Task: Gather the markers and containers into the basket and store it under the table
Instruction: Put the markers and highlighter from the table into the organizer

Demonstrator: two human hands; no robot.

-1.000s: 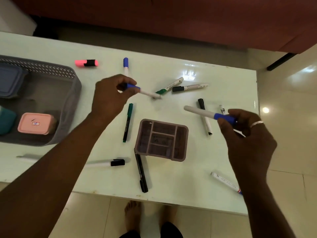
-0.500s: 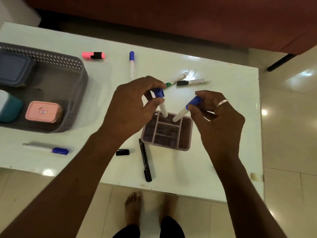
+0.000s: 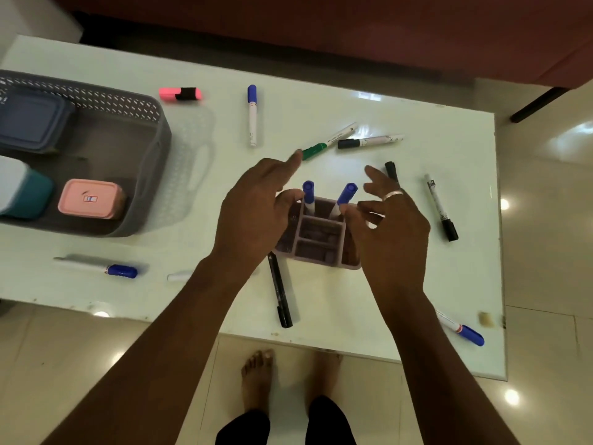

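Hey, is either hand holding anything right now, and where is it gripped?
Nothing: left hand and right hand are open beside two blue-capped markers standing in the organizer.

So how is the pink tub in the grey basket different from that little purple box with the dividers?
The pink tub is closed with a lid, while the purple divided box is open on top. The pink tub already sits inside the grey basket; the purple divided box stands on the table. The pink tub shows nothing of its contents; the purple divided box holds two blue-capped markers upright. Both are small, roughly rectangular containers.
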